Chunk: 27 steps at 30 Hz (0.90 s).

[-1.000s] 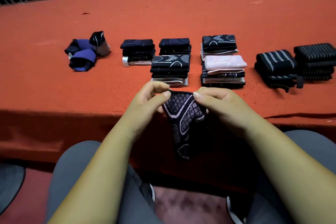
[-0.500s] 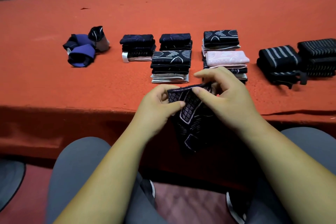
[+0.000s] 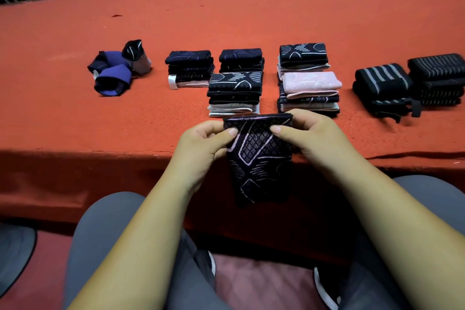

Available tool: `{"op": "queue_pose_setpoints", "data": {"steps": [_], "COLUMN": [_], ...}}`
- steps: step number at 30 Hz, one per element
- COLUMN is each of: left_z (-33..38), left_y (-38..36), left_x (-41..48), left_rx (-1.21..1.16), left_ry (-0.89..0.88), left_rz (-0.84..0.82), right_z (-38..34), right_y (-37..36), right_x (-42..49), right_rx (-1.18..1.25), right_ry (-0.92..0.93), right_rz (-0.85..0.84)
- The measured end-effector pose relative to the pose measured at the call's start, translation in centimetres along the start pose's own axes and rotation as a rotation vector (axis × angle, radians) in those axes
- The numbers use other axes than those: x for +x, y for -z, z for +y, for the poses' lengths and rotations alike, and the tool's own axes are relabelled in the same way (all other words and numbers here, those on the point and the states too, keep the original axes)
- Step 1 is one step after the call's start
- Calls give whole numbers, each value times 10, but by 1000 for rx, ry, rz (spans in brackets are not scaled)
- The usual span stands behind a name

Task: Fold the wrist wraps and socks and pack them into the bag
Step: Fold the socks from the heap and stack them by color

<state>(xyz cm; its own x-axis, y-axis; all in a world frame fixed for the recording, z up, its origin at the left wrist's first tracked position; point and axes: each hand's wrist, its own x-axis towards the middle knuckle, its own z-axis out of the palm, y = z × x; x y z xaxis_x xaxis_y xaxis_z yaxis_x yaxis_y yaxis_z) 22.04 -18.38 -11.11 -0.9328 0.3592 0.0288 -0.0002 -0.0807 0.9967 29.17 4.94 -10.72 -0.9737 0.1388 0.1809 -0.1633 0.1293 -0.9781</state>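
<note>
1. Change from half a second ago: the dark patterned sock (image 3: pixel 259 158), bunched up then, is now pulled flat, its top hem stretched level
2. Left hand (image 3: pixel 203 143) pinches the hem's left corner and right hand (image 3: pixel 309 138) pinches the right corner, both gripping the sock
3. It sits over the front edge of the red surface (image 3: pixel 251 20), just before the folded stacks (image 3: pixel 235 93)
4. Its long axis runs from the hem near the stacks down toward the lap, the lower end hanging free
5. Striped wraps (image 3: pixel 382 90) lie far right and purple rolls (image 3: pixel 113 70) far left, well apart from the hands
</note>
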Motion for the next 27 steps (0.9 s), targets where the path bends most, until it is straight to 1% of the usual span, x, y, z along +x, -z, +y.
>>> {"op": "queue_pose_setpoints", "data": {"steps": [2, 4, 6, 7, 10, 11, 12, 13, 16, 17, 19, 22, 25, 27], "left_z": [1, 4, 6, 6, 2, 1, 1, 1, 4, 4, 5, 5, 9, 8], "left_y": [0, -4, -5, -3, 5, 5, 3, 1, -4, -3, -1, -2, -3, -2], "left_x": [1, 2, 2, 2, 7, 8, 8, 8, 7, 8, 10, 11, 12, 14], "left_rx": [-28, -64, -92, -64, 239, 294, 280, 223, 27, 6, 2, -15, -38, -75], "left_ry": [-1, -6, -16, -22, -42, -47, -48, -46, -32, -29, -23, -21, -21, -6], "left_rz": [30, 49, 41, 22, -78, -95, -85, -58, -9, 4, 28, 28, 13, 9], "right_z": [-1, 0, 2, 2, 0, -2, -3, -4, -1, -1, 1, 3, 5, 6], "right_y": [0, 1, 0, 0, -2, -1, 1, 3, 4, 2, 2, 3, 4, 6], "right_x": [-1, -1, 1, 1, 2, 2, 3, 3, 4, 5, 6, 8, 11, 11], "right_rx": [47, -32, -89, -79, 30, 95, 151, 153, -7, -9, -20, -67, -105, -76], "right_ry": [-29, -41, -43, -38, -37, -56, -86, -102, -91, -88, -64, -23, -42, -56], "right_rz": [-22, -70, -60, -37, 63, 91, 96, 68, -87, -93, -48, -28, -18, -20]}}
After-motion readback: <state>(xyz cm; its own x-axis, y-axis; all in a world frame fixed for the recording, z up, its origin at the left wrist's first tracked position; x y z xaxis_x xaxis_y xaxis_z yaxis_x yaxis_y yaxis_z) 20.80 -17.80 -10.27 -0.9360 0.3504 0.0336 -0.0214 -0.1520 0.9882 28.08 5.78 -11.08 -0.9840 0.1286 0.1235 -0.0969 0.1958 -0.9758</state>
